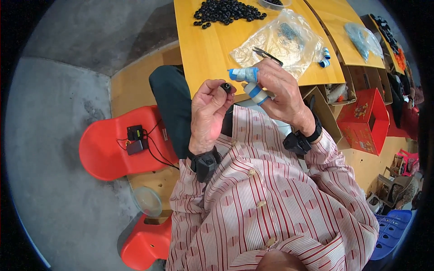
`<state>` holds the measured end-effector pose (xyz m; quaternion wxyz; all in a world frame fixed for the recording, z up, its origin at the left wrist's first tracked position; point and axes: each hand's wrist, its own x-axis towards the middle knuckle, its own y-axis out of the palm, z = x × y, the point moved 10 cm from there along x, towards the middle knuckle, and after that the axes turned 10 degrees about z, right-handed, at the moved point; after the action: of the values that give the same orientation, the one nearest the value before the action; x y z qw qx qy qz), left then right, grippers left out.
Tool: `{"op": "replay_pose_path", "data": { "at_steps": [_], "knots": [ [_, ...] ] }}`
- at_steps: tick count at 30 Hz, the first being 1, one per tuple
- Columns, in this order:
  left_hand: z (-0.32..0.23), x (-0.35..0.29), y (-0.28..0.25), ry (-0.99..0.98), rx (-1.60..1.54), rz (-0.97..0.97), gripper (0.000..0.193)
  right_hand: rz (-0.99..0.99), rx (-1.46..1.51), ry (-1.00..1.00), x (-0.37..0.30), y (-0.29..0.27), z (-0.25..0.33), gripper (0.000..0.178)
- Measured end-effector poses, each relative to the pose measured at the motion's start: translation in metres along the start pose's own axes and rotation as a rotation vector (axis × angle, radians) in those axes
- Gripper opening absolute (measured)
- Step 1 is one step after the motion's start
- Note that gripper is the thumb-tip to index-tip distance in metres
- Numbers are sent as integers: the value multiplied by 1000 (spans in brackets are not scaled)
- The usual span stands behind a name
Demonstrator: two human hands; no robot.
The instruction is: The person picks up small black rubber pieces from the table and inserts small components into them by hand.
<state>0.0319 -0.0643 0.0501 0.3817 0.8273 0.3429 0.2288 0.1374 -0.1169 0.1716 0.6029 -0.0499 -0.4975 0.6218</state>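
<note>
My left hand (209, 115) is closed, pinching a small black ring-shaped part (227, 86) between thumb and fingertips. A pale, metallic-looking spot shows in the part's middle. Just to its right is my right hand (285, 92), with blue and white tape wrapped around its index finger and thumb. Those two taped tips come close together; anything between them is too small to make out. Beyond the right knuckles, black-handled thread snips (267, 56) appear to lie on a clear plastic bag (253, 44) holding tiny bluish pieces (289, 32).
Many black rings (226, 11) are heaped at the yellow table's (199, 49) far side, near a clear tub (275, 3). Blue-white rolls (325, 58) sit at the right edge. A red box (364, 122) stands right; a red stool (106, 144) with a cabled device (135, 140) stands left.
</note>
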Motion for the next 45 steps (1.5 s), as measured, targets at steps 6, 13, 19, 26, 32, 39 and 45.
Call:
{"op": "replay_pose_path", "data": {
  "at_steps": [6,13,19,26,32,39,45],
  "knots": [
    [-1,1,0,19,-10,21,21,57,0,-141,4,9,20,41],
    [1,-3,-18,-27,102,-29,22,218,-15,-54,2,35,9,50],
    [1,1,-33,-53,205,-62,22,260,49,-20,10,45,-5,46],
    [-1,20,-58,-154,377,-101,20,347,65,36,28,59,-31,40],
    [9,47,-71,-142,410,-105,19,319,61,124,38,56,-67,29],
    [33,68,-83,-242,524,-129,18,228,48,459,2,15,-131,26],
    [38,64,-83,-198,665,-170,18,111,62,767,-43,-23,-165,22]
  ]
}}
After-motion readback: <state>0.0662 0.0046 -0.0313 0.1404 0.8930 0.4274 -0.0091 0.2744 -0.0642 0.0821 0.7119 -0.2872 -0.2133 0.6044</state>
